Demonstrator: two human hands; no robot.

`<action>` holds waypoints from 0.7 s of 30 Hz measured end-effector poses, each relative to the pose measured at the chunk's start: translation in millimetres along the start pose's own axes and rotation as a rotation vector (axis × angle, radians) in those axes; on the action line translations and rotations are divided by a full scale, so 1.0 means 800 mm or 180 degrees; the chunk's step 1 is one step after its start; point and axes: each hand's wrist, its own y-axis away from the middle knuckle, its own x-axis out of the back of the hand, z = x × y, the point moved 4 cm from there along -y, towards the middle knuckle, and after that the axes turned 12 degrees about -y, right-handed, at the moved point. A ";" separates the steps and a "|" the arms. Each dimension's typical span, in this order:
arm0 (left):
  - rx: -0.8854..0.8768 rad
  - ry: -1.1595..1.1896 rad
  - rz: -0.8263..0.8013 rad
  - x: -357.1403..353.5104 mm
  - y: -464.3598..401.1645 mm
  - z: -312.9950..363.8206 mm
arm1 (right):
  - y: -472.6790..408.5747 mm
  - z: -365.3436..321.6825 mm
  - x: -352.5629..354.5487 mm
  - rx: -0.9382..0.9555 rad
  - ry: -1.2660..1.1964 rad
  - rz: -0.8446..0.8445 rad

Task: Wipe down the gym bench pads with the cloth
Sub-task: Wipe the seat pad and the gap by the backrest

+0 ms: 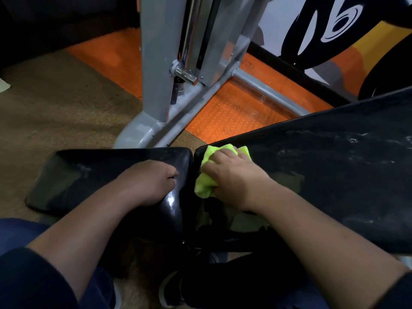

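Two black bench pads meet in front of me with a narrow gap between them: a small seat pad [89,175] on the left and a long back pad [334,175] running off to the right. My right hand [231,175] holds a bunched lime-green cloth [206,181] pressed onto the near left end of the back pad. On the seat pad's right edge rests my left hand [151,181], its fingers curled over toward the gap and their tips hidden. Pale streaks and smears show on the back pad further right.
A grey steel machine frame [160,90] with a chrome pin stands just behind the pads on an orange studded mat [234,117]. Brown carpet [55,108] lies to the left. A painted wall panel [334,30] is at the back right. My shoes and legs are below the pads.
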 end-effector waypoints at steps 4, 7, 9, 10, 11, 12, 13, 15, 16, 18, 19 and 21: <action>0.0049 -0.0028 0.0023 0.001 0.001 0.000 | -0.021 0.009 0.011 -0.0212 -0.0004 0.0178; 0.0007 -0.0062 0.0009 0.001 0.000 0.002 | -0.026 0.003 0.002 -0.0093 0.0127 0.0042; 0.0005 -0.0043 0.0016 0.002 0.000 0.002 | -0.020 0.012 0.006 -0.0064 0.0125 -0.0002; 0.0012 -0.0047 0.0036 0.002 0.000 0.002 | -0.022 0.017 0.011 -0.0116 0.0107 0.0045; 0.0029 -0.0060 0.0046 0.003 0.000 0.000 | -0.027 0.019 0.015 -0.0183 0.0109 0.0105; 0.0038 -0.0068 0.0038 0.002 0.000 0.000 | -0.033 0.017 0.017 -0.0242 0.0122 0.0140; 0.0038 -0.0077 0.0020 0.001 0.000 0.000 | -0.038 0.014 0.016 -0.0267 0.0131 0.0137; 0.0030 -0.0109 0.0006 0.000 -0.001 0.000 | -0.042 0.011 0.012 -0.0183 0.0124 0.0036; 0.0015 -0.0128 0.0008 0.000 -0.002 -0.001 | -0.040 0.012 0.012 -0.0110 0.0097 -0.0034; -0.0014 -0.0156 0.0016 0.001 -0.003 -0.001 | -0.039 0.023 0.021 -0.0111 0.0000 -0.0068; -0.0020 -0.0169 0.0020 0.002 -0.002 -0.001 | -0.043 0.026 0.026 -0.0180 -0.0007 -0.0008; -0.0042 -0.0211 0.0055 0.002 -0.003 0.002 | -0.056 0.025 0.030 -0.0357 0.0035 0.0087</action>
